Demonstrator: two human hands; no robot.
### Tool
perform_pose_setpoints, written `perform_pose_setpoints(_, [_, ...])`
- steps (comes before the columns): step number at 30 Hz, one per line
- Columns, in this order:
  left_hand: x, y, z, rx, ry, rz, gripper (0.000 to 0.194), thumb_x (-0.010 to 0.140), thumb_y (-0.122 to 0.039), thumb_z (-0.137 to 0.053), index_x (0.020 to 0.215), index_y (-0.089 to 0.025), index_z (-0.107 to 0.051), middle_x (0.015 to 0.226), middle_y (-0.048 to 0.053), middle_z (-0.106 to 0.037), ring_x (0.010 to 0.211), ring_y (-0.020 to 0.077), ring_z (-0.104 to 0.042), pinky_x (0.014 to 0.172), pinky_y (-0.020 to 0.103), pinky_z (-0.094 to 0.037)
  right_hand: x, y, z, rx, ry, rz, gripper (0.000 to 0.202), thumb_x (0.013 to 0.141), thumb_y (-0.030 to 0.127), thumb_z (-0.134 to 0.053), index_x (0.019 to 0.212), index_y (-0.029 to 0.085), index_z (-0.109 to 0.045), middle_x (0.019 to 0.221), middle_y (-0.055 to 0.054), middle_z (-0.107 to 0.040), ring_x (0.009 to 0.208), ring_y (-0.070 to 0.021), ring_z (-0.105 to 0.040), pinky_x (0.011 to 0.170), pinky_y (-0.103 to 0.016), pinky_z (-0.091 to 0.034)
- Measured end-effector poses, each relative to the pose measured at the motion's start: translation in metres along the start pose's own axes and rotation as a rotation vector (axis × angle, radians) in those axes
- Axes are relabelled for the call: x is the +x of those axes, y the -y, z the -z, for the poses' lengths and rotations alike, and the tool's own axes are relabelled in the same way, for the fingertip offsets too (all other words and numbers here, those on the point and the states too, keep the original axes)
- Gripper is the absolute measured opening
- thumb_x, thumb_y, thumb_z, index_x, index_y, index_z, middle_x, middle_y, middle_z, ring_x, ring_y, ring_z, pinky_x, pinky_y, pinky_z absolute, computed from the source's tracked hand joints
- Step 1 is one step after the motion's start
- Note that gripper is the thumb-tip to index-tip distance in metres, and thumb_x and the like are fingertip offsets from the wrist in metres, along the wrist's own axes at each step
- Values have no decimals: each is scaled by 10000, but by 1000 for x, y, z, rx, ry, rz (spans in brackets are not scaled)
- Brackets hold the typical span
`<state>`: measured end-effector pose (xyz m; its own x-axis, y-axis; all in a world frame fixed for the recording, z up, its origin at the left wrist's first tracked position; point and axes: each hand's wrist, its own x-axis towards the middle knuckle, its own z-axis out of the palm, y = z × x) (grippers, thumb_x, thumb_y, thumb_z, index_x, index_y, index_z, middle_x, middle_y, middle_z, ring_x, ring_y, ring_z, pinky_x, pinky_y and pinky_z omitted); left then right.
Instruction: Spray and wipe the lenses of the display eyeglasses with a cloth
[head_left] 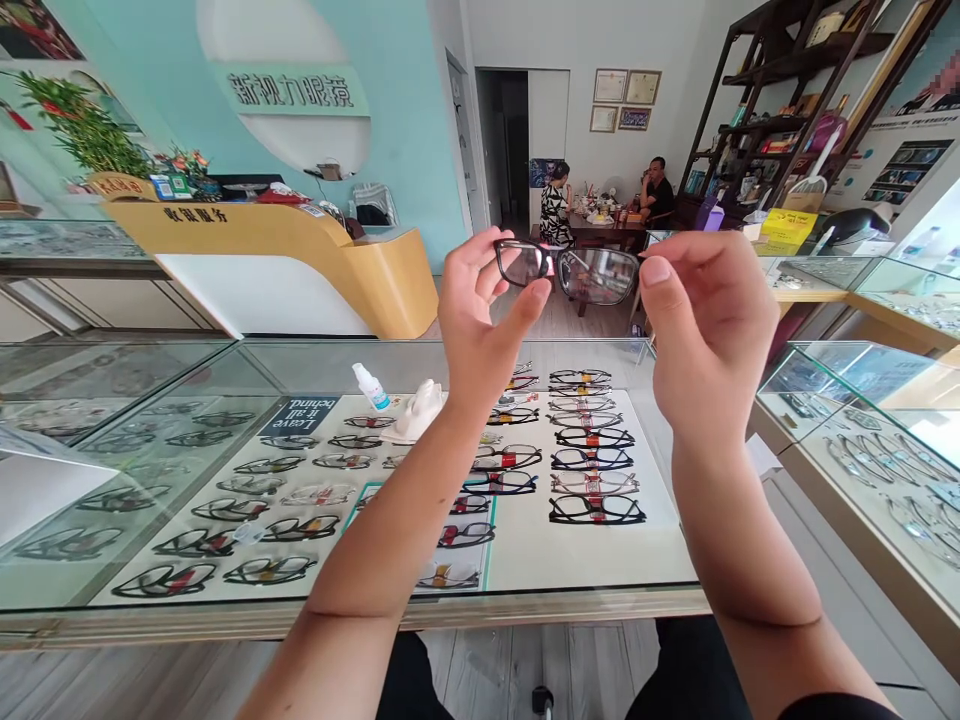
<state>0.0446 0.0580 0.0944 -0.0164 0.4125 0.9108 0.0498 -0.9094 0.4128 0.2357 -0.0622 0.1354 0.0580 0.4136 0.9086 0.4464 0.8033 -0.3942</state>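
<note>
A pair of dark-framed glasses (598,276) is held up in the air above the glass display case. My left hand (491,320) pinches its left side, with the thumb near the bridge. At the right end of the frame, my right hand (694,320) grips it between thumb and fingers. Below lie rows of folded glasses (597,510) on a white surface. A white spray bottle (371,387) and a crumpled white cloth (420,412) are left of my left forearm.
The glass display case (585,600) spans the front, with another glass case (885,440) at the right. A yellow and white counter (390,285) stands behind on the left. Two people sit at a far table (592,232).
</note>
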Motion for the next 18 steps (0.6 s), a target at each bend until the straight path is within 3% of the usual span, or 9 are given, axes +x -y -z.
perform_pose_setpoints(3, [-3, 2, -4, -47, 23, 10, 734, 984, -760, -774, 1568, -381, -543, 1619, 105, -648, 1613, 387, -590, 1343, 593, -497, -1, 0, -4, 71, -134, -11, 143, 1167, 424, -607, 1204, 327, -705, 1075, -60, -698, 1014, -257, -749, 854, -438, -652])
perform_pose_setpoints(8, [-6, 2, -9, -85, 46, 56, 734, 970, -746, -802, 1556, -375, -564, 1597, 114, -675, 1585, 376, -613, 1318, 577, -521, -4, 1, -8, 106, -74, -12, 252, 1190, 499, -513, 1300, 360, -691, 1192, -72, -736, 1142, -295, -761, 911, -463, -649])
perform_pose_setpoints(12, [-6, -4, -4, -13, 53, 37, 700, 990, -680, -818, 1566, -379, -558, 1584, 112, -686, 1514, 346, -671, 1259, 544, -563, 4, -1, 5, 158, -107, -56, 218, 1079, 200, -569, 1146, 294, -754, 1074, -34, -784, 1023, -221, -756, 871, -393, -610])
perform_pose_setpoints(14, [-4, -12, 1, 95, 69, -5, 681, 1006, -633, -812, 1579, -376, -548, 1589, 114, -681, 1475, 336, -693, 1220, 536, -586, 10, -4, 15, 134, -26, -90, 197, 1009, 164, -621, 1076, 255, -782, 1049, -33, -798, 1022, -207, -746, 889, -385, -595])
perform_pose_setpoints(18, [2, -33, 10, 331, 154, -150, 660, 973, -522, -858, 1554, -354, -595, 1571, 114, -683, 1473, 349, -668, 1200, 541, -601, 16, -14, 30, -49, 157, -161, 70, 992, 287, -762, 1029, 255, -812, 1038, -42, -793, 1009, -223, -728, 915, -416, -581])
